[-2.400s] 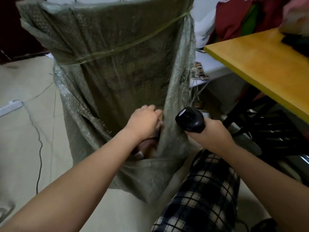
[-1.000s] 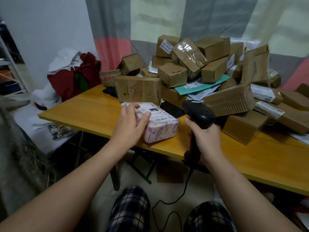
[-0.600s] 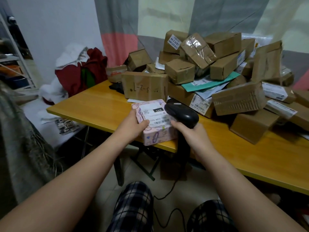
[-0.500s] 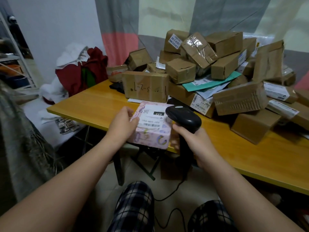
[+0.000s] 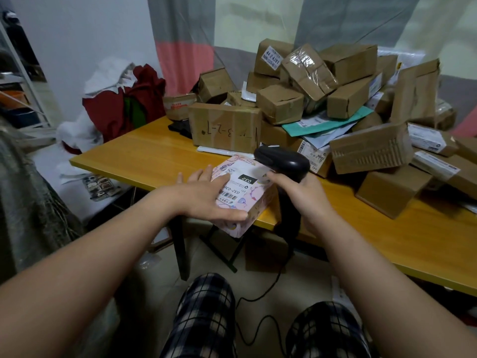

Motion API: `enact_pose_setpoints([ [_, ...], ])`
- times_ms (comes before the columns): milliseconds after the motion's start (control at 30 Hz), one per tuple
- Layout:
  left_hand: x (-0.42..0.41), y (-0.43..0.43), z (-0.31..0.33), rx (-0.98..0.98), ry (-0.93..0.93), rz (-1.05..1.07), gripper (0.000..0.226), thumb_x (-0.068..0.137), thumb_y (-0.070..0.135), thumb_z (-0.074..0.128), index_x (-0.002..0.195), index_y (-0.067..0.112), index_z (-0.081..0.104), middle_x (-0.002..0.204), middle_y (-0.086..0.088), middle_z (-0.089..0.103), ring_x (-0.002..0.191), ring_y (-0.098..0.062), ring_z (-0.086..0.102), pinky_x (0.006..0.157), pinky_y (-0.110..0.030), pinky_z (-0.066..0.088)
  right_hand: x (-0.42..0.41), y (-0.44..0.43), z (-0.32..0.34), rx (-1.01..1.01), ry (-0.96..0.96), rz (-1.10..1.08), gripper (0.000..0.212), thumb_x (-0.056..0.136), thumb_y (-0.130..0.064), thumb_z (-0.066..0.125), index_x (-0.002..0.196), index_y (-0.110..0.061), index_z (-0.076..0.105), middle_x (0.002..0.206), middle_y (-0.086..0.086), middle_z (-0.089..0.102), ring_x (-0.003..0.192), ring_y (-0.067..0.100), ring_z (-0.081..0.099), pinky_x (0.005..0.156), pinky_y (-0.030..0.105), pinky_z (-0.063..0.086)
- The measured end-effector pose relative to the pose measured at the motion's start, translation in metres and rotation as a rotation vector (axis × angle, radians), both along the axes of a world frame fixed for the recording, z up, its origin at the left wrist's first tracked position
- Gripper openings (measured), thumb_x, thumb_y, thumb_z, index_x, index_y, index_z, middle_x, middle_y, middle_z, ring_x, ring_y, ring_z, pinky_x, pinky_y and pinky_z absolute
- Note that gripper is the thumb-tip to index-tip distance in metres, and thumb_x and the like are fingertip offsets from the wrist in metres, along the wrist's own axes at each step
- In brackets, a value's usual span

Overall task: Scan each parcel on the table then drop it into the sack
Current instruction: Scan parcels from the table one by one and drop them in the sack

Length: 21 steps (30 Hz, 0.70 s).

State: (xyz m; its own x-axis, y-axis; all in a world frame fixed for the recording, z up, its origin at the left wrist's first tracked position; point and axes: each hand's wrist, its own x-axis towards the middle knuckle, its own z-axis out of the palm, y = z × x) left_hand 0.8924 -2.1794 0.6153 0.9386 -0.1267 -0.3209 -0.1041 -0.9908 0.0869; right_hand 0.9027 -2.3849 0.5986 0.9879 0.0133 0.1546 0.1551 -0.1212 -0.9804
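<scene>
Parcels [image 5: 346, 99], mostly brown cardboard boxes with a few flat mailers among them, are being kept in a loose heap on the yellow counter [image 5: 160, 151]. That heap is being judged as the bulk of the work left. The sack [image 5: 31, 208] is being shown only as a strip of grey-green weave at the left edge, well apart from the counter. Its mouth and contents are hidden, so the number already dropped in cannot be told.

One pink parcel [image 5: 247, 200] is being handled at the counter's near edge, partly overhanging it, with its white label [image 5: 238, 186] turned upward. Whether its underside is being rested on the wood cannot be told. It is being gripped by the left hand [image 5: 204, 200]: the fingers [image 5: 204, 174] are being spread over its far left side while the thumb is being pressed along the near edge.

A black scanner [image 5: 284, 162] is being held just beside the parcel's right end, with its head tipped down toward the label. Its handle is being clasped fully by the right hand [image 5: 304, 195].

The scan step is being judged as under way for this parcel. No sign of a completed read is being shown, and the drop into the sack is not yet done.
</scene>
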Motion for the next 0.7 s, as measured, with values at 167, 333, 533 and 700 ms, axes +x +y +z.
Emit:
enact_pose_setpoints([
  [167, 0.006, -0.003, 0.005, -0.072, 0.004, -0.074, 0.106, 0.061, 0.077, 0.047, 0.151, 0.042, 0.004, 0.161, -0.005, -0.013, 0.148, -0.026, -0.012, 0.114, -0.057, -0.006, 0.018, 0.007, -0.004, -0.183, 0.096, 0.210, 0.039, 0.079, -0.034, 0.075, 0.116, -0.029, 0.063, 0.109, -0.010, 0.067, 0.103, 0.009, 0.061, 0.096, 0.032, 0.047],
  [333, 0.018, 0.050, 0.000, -0.113, -0.079, -0.015, 0.083, 0.075, 0.071, 0.050, 0.147, 0.049, 0.018, 0.162, 0.003, -0.004, 0.148, -0.024, -0.008, 0.115, -0.058, -0.006, 0.021, 0.004, -0.010, -0.566, -0.059, 0.146, 0.074, 0.066, -0.064, 0.069, 0.130, -0.030, 0.055, 0.125, -0.010, 0.058, 0.122, 0.011, 0.047, 0.104, 0.034, 0.040],
  [533, 0.003, 0.063, -0.042, -0.704, -0.328, 0.342, 0.078, 0.085, 0.063, 0.052, 0.151, 0.033, 0.024, 0.156, -0.010, 0.020, 0.142, -0.029, 0.024, 0.114, -0.045, 0.022, -0.004, 0.012, -0.013, -0.568, -0.221, 0.167, 0.042, 0.071, -0.049, 0.072, 0.107, -0.027, 0.069, 0.104, -0.003, 0.072, 0.102, 0.015, 0.062, 0.091, 0.043, 0.050],
  [700, 0.011, 0.049, -0.054, -1.046, -0.334, 0.743, 0.098, 0.058, 0.079, 0.066, 0.125, 0.011, 0.050, 0.124, -0.012, 0.056, 0.101, -0.026, 0.061, 0.070, -0.037, 0.056, -0.001, 0.027, -0.009, -0.413, -0.189, 0.093, 0.033, 0.071, -0.049, 0.070, 0.097, -0.029, 0.071, 0.101, -0.003, 0.073, 0.103, 0.016, 0.064, 0.092, 0.040, 0.050],
])
